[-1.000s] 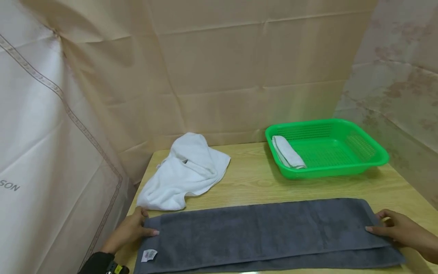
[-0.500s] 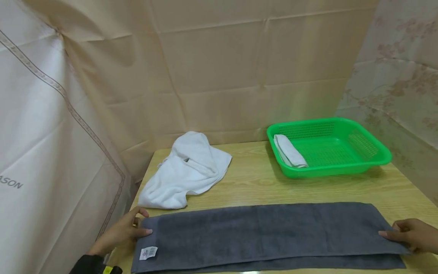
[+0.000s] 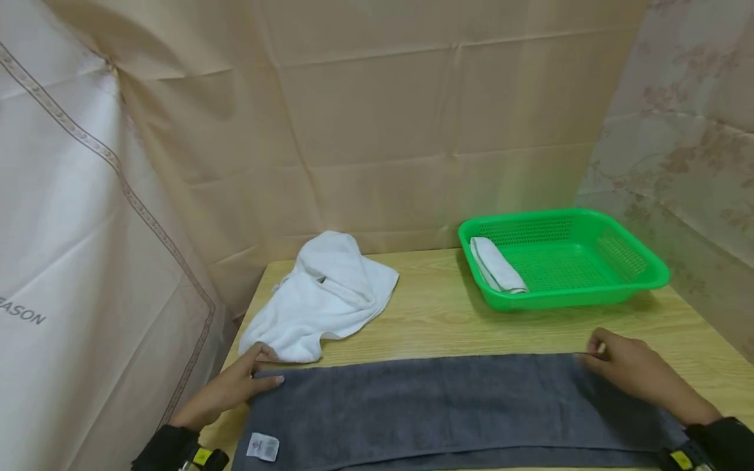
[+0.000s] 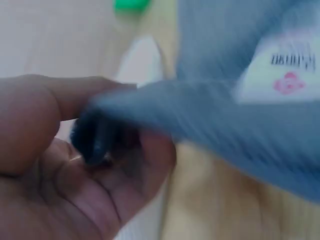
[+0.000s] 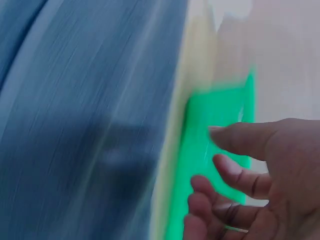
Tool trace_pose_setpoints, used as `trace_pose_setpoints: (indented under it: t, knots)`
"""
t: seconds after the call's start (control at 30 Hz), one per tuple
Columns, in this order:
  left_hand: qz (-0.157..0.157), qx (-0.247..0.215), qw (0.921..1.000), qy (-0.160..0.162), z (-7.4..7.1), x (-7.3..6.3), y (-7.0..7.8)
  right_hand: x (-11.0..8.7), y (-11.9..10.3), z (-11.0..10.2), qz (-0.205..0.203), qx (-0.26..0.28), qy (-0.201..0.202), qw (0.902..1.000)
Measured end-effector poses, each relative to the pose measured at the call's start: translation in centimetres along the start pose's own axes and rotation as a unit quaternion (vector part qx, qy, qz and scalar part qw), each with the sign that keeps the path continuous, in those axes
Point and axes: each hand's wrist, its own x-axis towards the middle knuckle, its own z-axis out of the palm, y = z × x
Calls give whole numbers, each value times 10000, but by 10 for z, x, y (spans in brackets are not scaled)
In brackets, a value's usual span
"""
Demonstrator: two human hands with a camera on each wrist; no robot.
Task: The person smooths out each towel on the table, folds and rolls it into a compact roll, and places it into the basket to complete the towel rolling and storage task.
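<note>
A long dark grey towel [image 3: 448,409], folded into a strip, lies across the front of the table. My left hand [image 3: 235,386] pinches its far left corner between thumb and fingers. In the left wrist view the layered edge sits in the hand [image 4: 55,185], near a white label [image 4: 285,75]. Above the towel's far edge, toward its right end, is my right hand [image 3: 639,373]. Its fingers are loosely bent, and the right wrist view shows nothing between them. The right end of the towel lies partly under the right forearm.
A crumpled white towel [image 3: 330,294] lies at the back left, close beyond my left hand. At the back right stands a green plastic basket [image 3: 565,297] with a folded white cloth [image 3: 497,265] inside. Hanging fabric [image 3: 377,131] encloses the table [image 3: 412,320].
My right hand has let go of the towel's right end and moved left to its far edge. The left hand has shifted slightly right and away along the corner.
</note>
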Motion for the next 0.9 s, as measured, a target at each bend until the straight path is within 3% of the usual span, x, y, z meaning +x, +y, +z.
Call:
trace_pose_setpoints:
  t: [0.1, 0.17, 0.23, 0.33, 0.4, 0.43, 0.5, 0.57, 0.6, 0.7, 0.77, 0.83, 0.9]
  knots:
    - [382, -826, 9947, -475, 12, 4, 35, 18, -69, 23, -774, 672, 121, 9947]
    - [569, -1344, 9870, -673, 26, 7, 61, 25, -117, 43, -1091, 1383, -151, 9842]
    - [749, -1768, 9785, -746, 45, 12, 86, 30, -160, 63, -1267, 2132, -650, 9666]
    - [947, -2230, 9669, -805, 77, 23, 117, 29, -211, 85, -1277, 2725, -1222, 9458]
    - [1077, -2385, 9612, -872, 94, 31, 130, 29, -230, 95, -1578, 2728, -1116, 9425]
    - [1148, -2388, 9595, -956, 101, 37, 135, 29, -235, 96, -1703, 2602, -885, 9463]
    - [1400, -1933, 9658, -1017, 109, 49, 138, 29, -237, 94, -1845, 2423, -376, 9518]
    - [1690, -1076, 9738, -1075, 112, 62, 135, 29, -233, 86, -1882, 2494, -49, 9499]
    - [1874, -562, 9743, -1120, 112, 70, 131, 27, -229, 80, -1772, 2620, -12, 9487]
    - [2385, 730, 9564, -1521, 115, 94, 117, 16, -216, 57, -1278, 3439, -286, 9298]
    - [2509, 1030, 9428, -1940, 119, 108, 105, 7, -204, 37, -970, 3817, -279, 9188]
    - [2420, 1159, 9383, -2182, 123, 115, 95, -1, -189, 17, -663, 3947, -157, 9163]
    - [2329, 1233, 9396, -2183, 126, 116, 86, -6, -168, -3, -485, 3718, 71, 9270]
